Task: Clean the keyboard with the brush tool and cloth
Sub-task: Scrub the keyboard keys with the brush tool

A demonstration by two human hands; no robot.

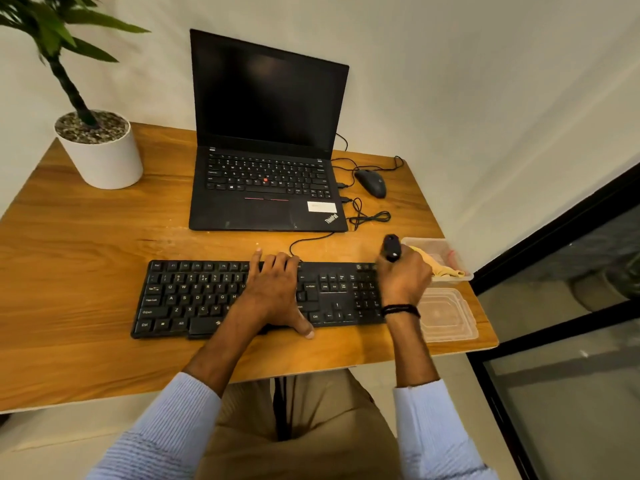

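1. The left grip (pixel 277 292) lies flat on the middle of the keyboard (pixel 194 296). Its fingers are straight and reach to the far edge, and its thumb splays past the near edge onto the counter (pixel 86 244). It clasps nothing and only presses down.
2. The right grip (pixel 403 275) is curled into a fist clamped round the brush tool (pixel 392 247), above the number pad at the keyboard's right end. A dark bracelet (pixel 401 310) circles that wrist.
3. The brush tool is black, with its rounded upper end sticking out above the fist. Its lower end is hidden behind the fingers.
4. The keyboard is black with white lettering and sits square along the counter's near side. Its cable runs from the far edge toward the laptop (pixel 266 174).
5. The cloth (pixel 440 266) is yellow and crumpled. It lies in a clear container (pixel 433 242) just right of the keyboard, with the clear lid (pixel 446 317) flat in front of it.
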